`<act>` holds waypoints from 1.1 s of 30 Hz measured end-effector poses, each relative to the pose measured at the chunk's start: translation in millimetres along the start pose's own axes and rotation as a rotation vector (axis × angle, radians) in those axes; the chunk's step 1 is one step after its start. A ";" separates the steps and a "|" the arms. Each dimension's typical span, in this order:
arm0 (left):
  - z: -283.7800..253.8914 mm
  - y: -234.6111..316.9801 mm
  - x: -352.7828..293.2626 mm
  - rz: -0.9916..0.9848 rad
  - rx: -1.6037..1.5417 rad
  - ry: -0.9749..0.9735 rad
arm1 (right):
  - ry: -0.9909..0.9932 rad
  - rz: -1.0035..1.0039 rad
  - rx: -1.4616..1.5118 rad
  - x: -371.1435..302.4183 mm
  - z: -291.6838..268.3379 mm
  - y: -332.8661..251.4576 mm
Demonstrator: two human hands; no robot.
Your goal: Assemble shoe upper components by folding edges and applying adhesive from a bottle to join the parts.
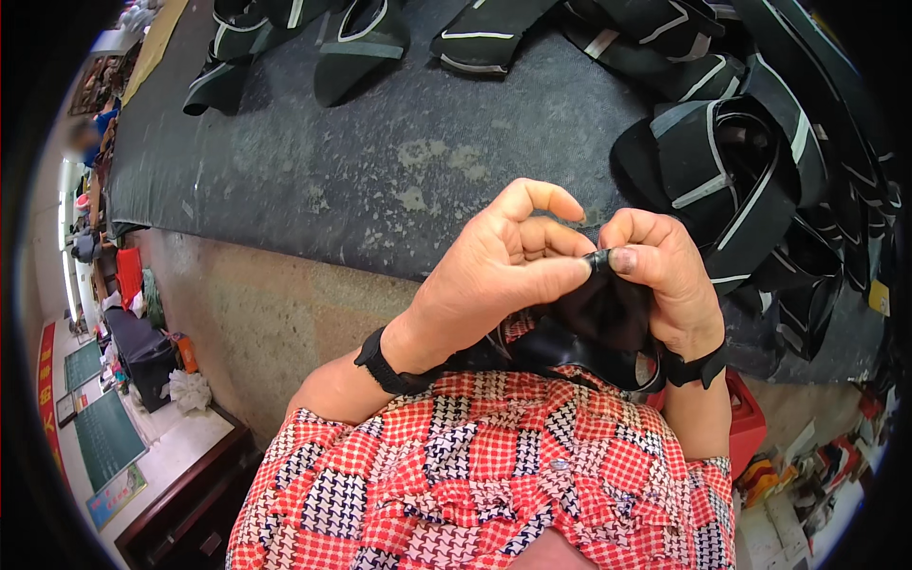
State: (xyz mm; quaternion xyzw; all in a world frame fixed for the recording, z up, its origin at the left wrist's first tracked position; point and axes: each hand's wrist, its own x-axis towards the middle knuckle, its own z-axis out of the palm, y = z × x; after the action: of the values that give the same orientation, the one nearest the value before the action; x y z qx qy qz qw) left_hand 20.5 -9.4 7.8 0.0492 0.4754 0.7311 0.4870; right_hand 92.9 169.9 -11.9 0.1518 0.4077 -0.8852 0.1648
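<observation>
Close to my chest, both hands work at the edge of a black shoe upper piece (608,313), soft and dark, with a shinier part hanging lower down. My right hand (665,275) pinches its folded top edge between thumb and forefinger. My left hand (518,256) meets it there, its thumb tip against the same edge while the forefinger arches above, apart from the thumb. Whether the other left fingers grip the material behind is hidden. Just beyond my right hand lies a heap of black upper pieces (698,157) with white strips along their edges.
A worn dark-covered table (408,152) spreads ahead of me, with more black pieces (361,52) along its far side. A red plastic stool or bin (746,423) stands by my right side. At the left are a cabinet (190,494), a black box (142,356) and a blurred person (90,138).
</observation>
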 end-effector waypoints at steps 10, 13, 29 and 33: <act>-1.6 6.0 6.3 0.071 0.234 0.017 | 0.033 0.026 0.042 6.5 7.1 0.4; -4.7 10.7 7.4 0.004 0.177 0.023 | 0.028 0.018 0.040 8.2 6.8 1.2; -20.0 6.6 18.4 0.090 0.127 -0.045 | -0.047 0.062 0.069 18.6 6.0 -2.3; -15.1 10.5 21.2 0.085 0.176 -0.014 | -0.028 0.073 0.094 17.6 4.5 -4.0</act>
State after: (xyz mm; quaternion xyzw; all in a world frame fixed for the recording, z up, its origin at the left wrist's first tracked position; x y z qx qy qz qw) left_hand -5.5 -3.9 -0.9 0.1169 0.5319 0.7061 0.4527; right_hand 74.8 165.9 -13.5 0.1616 0.3574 -0.8989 0.1953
